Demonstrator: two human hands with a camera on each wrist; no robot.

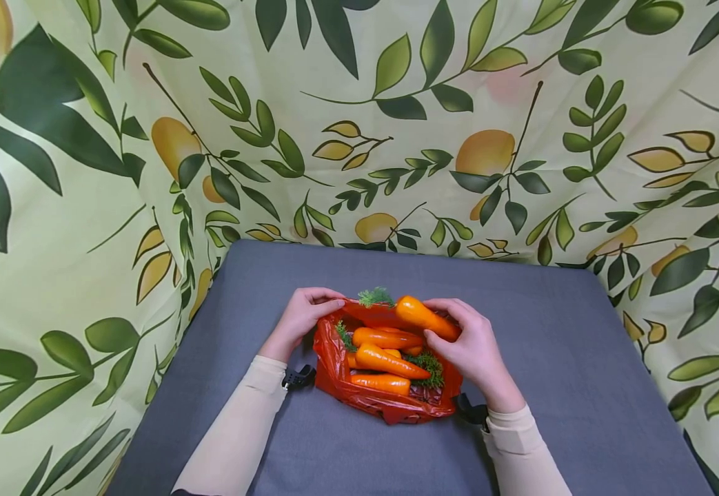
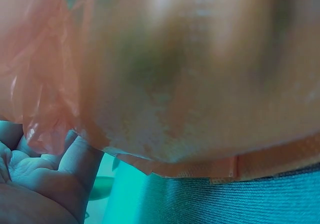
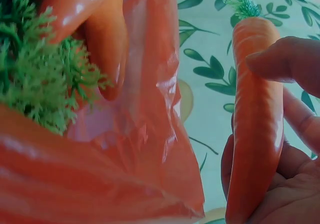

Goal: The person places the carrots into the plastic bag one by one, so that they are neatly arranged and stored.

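Note:
An orange carrot (image 1: 421, 314) with a feathery green top is held in my right hand (image 1: 477, 343), over the back right of a red plastic bag (image 1: 349, 394). The right wrist view shows the thumb (image 3: 280, 64) across the carrot (image 3: 257, 119) and the fingers behind it. At the bag's back left rim, my left hand (image 1: 302, 315) pinches the plastic, thumb on top. Several more carrots (image 1: 387, 359) with green tops lie inside the open bag. In the left wrist view, the bag (image 2: 45, 74) covers part of the left hand (image 2: 50, 179).
The bag rests on a grey cloth-covered table (image 1: 520, 310). A leaf-and-fruit patterned curtain (image 1: 347, 193) hangs behind the table and along its sides. Each wrist wears a black strap (image 1: 299, 377).

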